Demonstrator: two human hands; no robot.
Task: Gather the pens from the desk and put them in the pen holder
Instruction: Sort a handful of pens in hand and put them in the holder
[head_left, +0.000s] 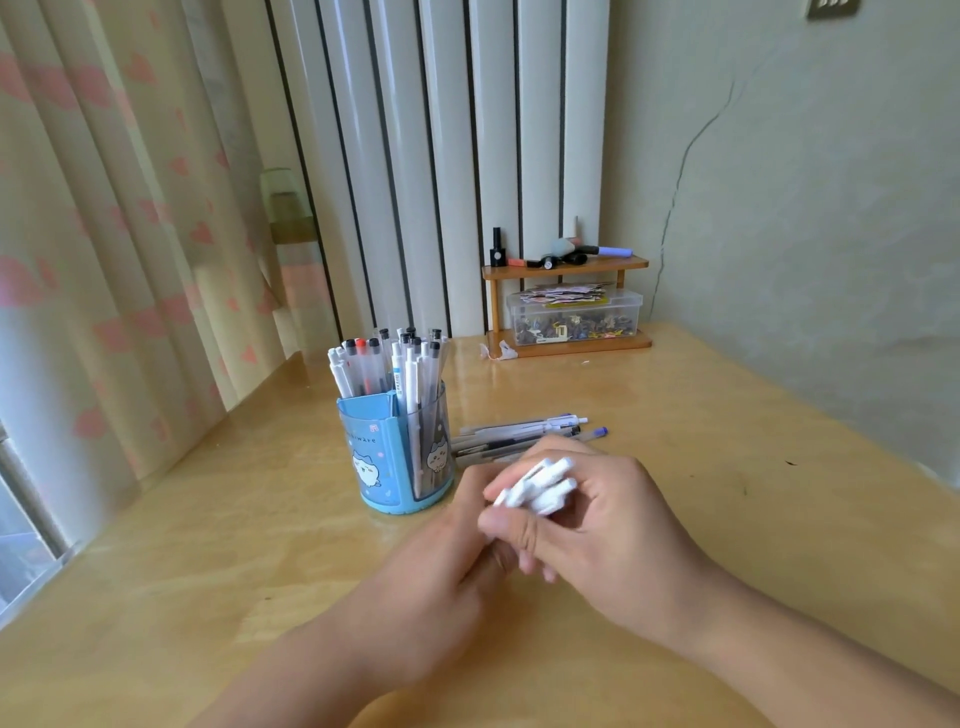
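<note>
A blue pen holder (382, 462) with a cartoon print stands on the wooden desk (727, 493), packed with several upright pens (395, 364). Just right of it, a small pile of loose pens (524, 434) lies flat on the desk. In front of that pile, my right hand (608, 525) grips a bunch of white pens (540, 486), their ends poking out past my fingers. My left hand (441, 566) meets the right one from the left, fingers curled against the same bunch. The pens' lower parts are hidden inside my hands.
At the back of the desk a small wooden shelf (566, 270) carries bottles and markers, with a clear plastic box (574, 317) of small items under it. A curtain (104, 234) hangs on the left, and a wall closes the right side.
</note>
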